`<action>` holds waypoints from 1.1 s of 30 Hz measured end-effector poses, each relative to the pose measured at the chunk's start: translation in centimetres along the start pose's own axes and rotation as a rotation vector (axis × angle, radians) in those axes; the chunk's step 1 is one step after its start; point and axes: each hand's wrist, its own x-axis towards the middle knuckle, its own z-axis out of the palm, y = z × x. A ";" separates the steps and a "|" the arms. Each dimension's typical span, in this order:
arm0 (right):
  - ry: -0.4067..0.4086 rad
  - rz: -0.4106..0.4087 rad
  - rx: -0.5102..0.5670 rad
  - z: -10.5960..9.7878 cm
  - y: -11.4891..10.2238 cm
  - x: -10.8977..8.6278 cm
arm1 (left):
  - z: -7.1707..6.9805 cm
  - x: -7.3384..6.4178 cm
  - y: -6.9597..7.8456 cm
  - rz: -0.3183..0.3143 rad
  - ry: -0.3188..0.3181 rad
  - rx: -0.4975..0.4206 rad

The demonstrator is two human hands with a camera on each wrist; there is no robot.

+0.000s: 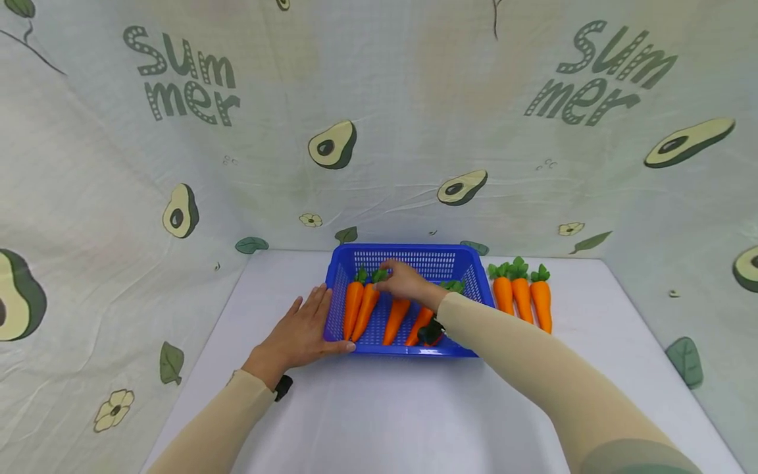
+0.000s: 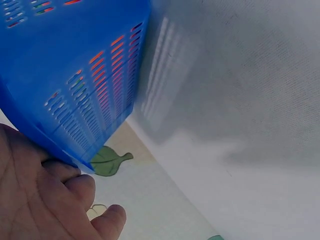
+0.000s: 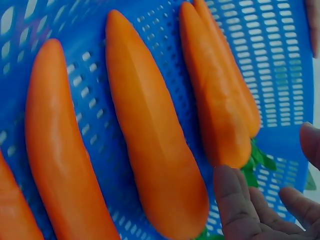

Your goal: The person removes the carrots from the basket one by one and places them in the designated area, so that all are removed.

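Carrot [image 1: 365, 311] is lying inside the blue basket [image 1: 408, 247], second from its left wall. Right hand's [image 1: 408, 283] hanging over the leafy top [image 1: 379, 274], fingers loosely parted, can't tell if touching. Left hand's [image 1: 302, 332] resting straight-fingered against the basket's left side; keeping that steady while nudging gently should help.

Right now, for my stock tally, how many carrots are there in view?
8 visible: three carrots right of the blue basket; inside it, two carrots at left, one carrot mid-basket, two carrots toward the right. The right forearm may hide more.
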 end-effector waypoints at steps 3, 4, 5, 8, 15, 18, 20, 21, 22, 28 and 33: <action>-0.031 0.013 0.028 0.5 0.2 0.2 | -0.1 0.0 0.1 0.001 -0.002 -0.001; -0.043 0.016 0.038 0.6 0.2 0.2 | -0.1 0.0 0.1 0.002 -0.001 -0.003; -0.051 0.017 0.040 0.6 0.2 0.2 | -0.1 -0.1 0.2 0.003 0.000 -0.004; -0.083 0.022 0.066 0.3 0.2 0.1 | -0.2 -0.1 0.3 0.005 0.002 -0.005; -0.061 0.027 -0.006 -2.4 0.8 -1.1 | -0.2 0.0 0.6 -0.003 -0.001 0.006; -0.032 0.044 -0.065 -3.5 1.7 -1.4 | -0.2 0.0 0.5 -0.009 -0.001 0.011; -0.020 0.056 -0.092 -3.9 2.3 -1.4 | -0.1 0.0 0.4 -0.013 -0.001 0.015; -0.022 0.062 -0.093 -4.0 2.6 -1.4 | -0.1 0.0 0.3 -0.014 -0.001 0.017; -0.026 0.064 -0.101 -4.0 2.8 -1.3 | 0.0 0.0 0.2 -0.016 -0.001 0.017; -0.126 0.047 -0.022 -3.3 3.2 -0.3 | 0.0 0.0 0.1 -0.010 0.005 -0.001; -0.222 -0.043 0.073 -2.4 3.1 0.7 | 0.0 0.0 0.1 -0.008 0.001 -0.002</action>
